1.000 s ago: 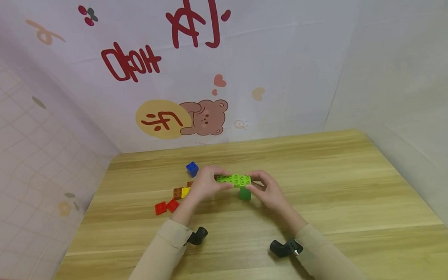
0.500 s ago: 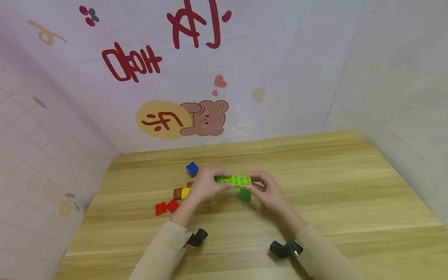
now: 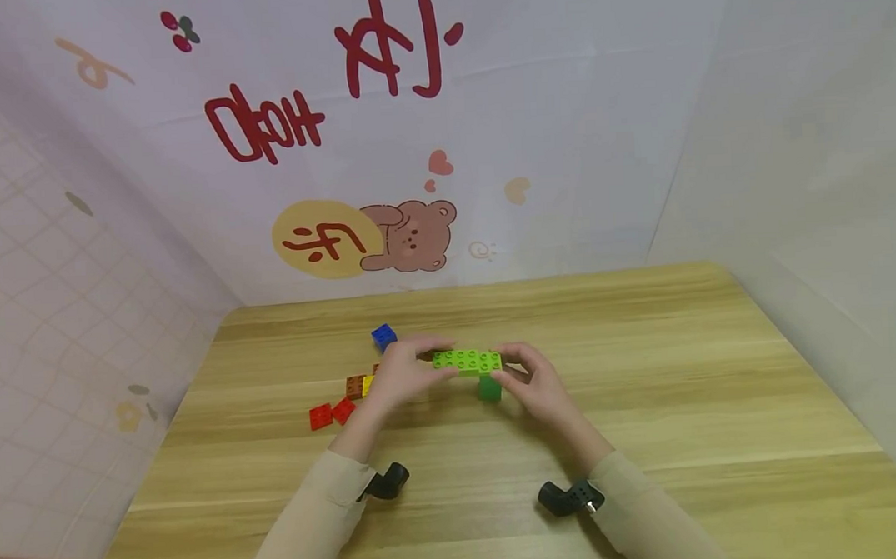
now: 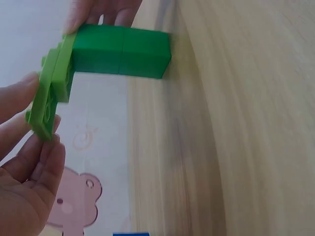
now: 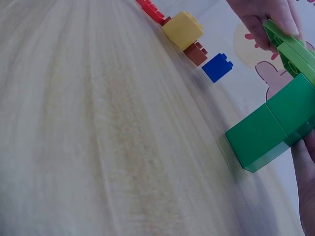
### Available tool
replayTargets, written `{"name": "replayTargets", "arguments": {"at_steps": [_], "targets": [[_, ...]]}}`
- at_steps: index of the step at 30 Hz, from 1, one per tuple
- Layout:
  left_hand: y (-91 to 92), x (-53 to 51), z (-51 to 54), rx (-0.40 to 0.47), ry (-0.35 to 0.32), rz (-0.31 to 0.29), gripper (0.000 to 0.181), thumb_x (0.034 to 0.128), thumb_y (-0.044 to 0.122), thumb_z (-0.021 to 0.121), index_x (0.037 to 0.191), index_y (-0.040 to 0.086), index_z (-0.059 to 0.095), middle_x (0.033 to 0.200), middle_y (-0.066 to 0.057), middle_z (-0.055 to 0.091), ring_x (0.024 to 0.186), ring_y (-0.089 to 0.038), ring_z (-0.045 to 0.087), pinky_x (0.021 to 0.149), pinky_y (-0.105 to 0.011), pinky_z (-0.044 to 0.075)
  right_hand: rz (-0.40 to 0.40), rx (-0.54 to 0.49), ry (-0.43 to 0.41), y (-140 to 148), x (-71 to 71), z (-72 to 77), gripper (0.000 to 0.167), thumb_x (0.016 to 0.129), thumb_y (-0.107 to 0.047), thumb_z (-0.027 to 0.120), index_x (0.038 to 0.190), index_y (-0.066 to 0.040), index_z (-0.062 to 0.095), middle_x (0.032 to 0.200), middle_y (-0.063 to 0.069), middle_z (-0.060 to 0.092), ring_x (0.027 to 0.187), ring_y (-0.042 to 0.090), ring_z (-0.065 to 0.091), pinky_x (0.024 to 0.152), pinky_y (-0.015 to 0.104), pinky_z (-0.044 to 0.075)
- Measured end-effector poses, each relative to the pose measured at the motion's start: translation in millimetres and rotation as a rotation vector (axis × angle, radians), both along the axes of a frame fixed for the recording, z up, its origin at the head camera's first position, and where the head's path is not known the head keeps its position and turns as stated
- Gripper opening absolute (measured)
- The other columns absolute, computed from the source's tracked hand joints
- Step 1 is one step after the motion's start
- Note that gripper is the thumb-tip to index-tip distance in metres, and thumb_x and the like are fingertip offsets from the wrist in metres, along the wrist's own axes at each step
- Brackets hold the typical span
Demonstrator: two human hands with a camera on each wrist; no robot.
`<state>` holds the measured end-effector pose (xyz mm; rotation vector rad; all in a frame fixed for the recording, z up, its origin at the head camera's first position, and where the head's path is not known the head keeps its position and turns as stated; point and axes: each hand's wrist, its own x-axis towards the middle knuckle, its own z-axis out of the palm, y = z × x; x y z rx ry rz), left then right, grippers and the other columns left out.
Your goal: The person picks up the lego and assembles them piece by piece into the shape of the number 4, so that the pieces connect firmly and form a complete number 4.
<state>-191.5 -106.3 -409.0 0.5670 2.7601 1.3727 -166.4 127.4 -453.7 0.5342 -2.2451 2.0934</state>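
Two dark green building bricks [image 4: 122,51] form an upright column with light green plates [image 3: 467,362] on top. The plates are staggered and jut out to the left, past the column. My left hand [image 3: 403,371] holds the jutting end, its thumb on one side and fingers on the other. At the right end, my right hand [image 3: 537,384] grips the top of the column by the plates. In the right wrist view, the dark green bricks [image 5: 270,123] stand in front of my right hand, which is partly cut off.
Left of my hands lie two red plates [image 3: 321,416], brown bricks [image 3: 355,387] and a yellow brick [image 5: 182,30], partly hidden by my left hand in the head view. A blue brick [image 3: 384,336] sits behind them on the wooden table [image 3: 647,371]. A printed cloth [image 3: 562,141] hangs behind.
My left hand has shifted slightly left and toward me, baring more of the plate's left end. My right hand and the green bricks stay in place.
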Motion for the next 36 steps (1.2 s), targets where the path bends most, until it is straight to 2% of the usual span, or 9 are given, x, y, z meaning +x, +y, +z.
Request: {"name": "replayTargets", "arguments": {"at_steps": [5, 7, 11, 14, 20, 27, 36], "targets": [[-17.6, 2.4, -6.6, 0.118, -0.026, -0.012, 0.048, 0.0815, 0.015, 0.083, 0.126, 0.008, 0.068, 0.116, -0.013, 0.069, 0.103, -0.029, 0.064, 0.091, -0.042, 0.052, 0.002, -0.021, -0.012, 0.0, 0.8, -0.6, 0.029, 0.092, 0.007, 0.065, 0.119, 0.013, 0.057, 0.126, 0.028, 0.055, 0.119, 0.044, 0.052, 0.096, 0.031, 0.05], [-24.8, 4.1, -8.8, 0.136, -0.033, -0.015, 0.049, 0.0828, 0.017, 0.082, 0.129, 0.009, 0.066, 0.115, -0.013, 0.069, 0.103, -0.031, 0.064, 0.091, -0.043, 0.052, 0.002, -0.026, -0.019, -0.1, 1.2, -0.2, 0.029, 0.092, 0.007, 0.065, 0.119, 0.013, 0.057, 0.127, 0.029, 0.054, 0.12, 0.044, 0.052, 0.095, 0.029, 0.05], [-38.3, 8.4, -11.7, 0.153, -0.027, -0.013, 0.049, 0.0841, 0.02, 0.081, 0.13, 0.011, 0.065, 0.113, -0.014, 0.07, 0.102, -0.036, 0.063, 0.089, -0.053, 0.05, -0.01, -0.01, -0.042, 0.1, 1.7, 0.8, 0.03, 0.092, 0.005, 0.066, 0.119, 0.012, 0.057, 0.127, 0.027, 0.055, 0.12, 0.043, 0.053, 0.095, 0.029, 0.05], [-48.0, 12.6, -12.1, 0.151, -0.018, 0.004, 0.047, 0.0841, 0.02, 0.081, 0.128, 0.013, 0.066, 0.111, -0.014, 0.07, 0.1, -0.037, 0.062, 0.088, -0.058, 0.049, -0.011, -0.003, -0.052, 0.0, 1.5, 1.3, 0.03, 0.092, 0.005, 0.066, 0.119, 0.011, 0.057, 0.128, 0.026, 0.055, 0.121, 0.043, 0.053, 0.095, 0.03, 0.05], [-72.0, 20.7, -14.5, 0.084, 0.023, 0.062, 0.045, 0.0845, 0.016, 0.081, 0.126, 0.011, 0.066, 0.108, -0.009, 0.071, 0.1, -0.034, 0.065, 0.088, -0.053, 0.051, 0.001, -0.011, -0.024, -0.7, 1.0, 1.1, 0.029, 0.092, 0.006, 0.065, 0.118, 0.013, 0.057, 0.126, 0.027, 0.055, 0.12, 0.043, 0.052, 0.096, 0.03, 0.049], [-112.0, 27.4, -20.8, 0.071, 0.046, 0.107, 0.051, 0.0836, 0.012, 0.081, 0.13, 0.003, 0.062, 0.111, -0.016, 0.069, 0.101, -0.035, 0.063, 0.089, -0.055, 0.05, 0.008, -0.013, -0.011, -0.5, 0.8, 1.1, 0.029, 0.092, 0.005, 0.065, 0.119, 0.013, 0.057, 0.126, 0.027, 0.055, 0.119, 0.042, 0.053, 0.095, 0.028, 0.05], [-159.0, 34.8, -37.6, 0.005, -0.004, 0.117, 0.061, 0.0858, 0.015, 0.079, 0.139, 0.001, 0.053, 0.124, -0.023, 0.063, 0.111, -0.04, 0.059, 0.093, -0.057, 0.046, 0.005, -0.014, -0.006, -1.3, 1.0, 0.6, 0.029, 0.092, 0.006, 0.065, 0.118, 0.014, 0.056, 0.126, 0.028, 0.055, 0.119, 0.042, 0.053, 0.096, 0.031, 0.05]]}}
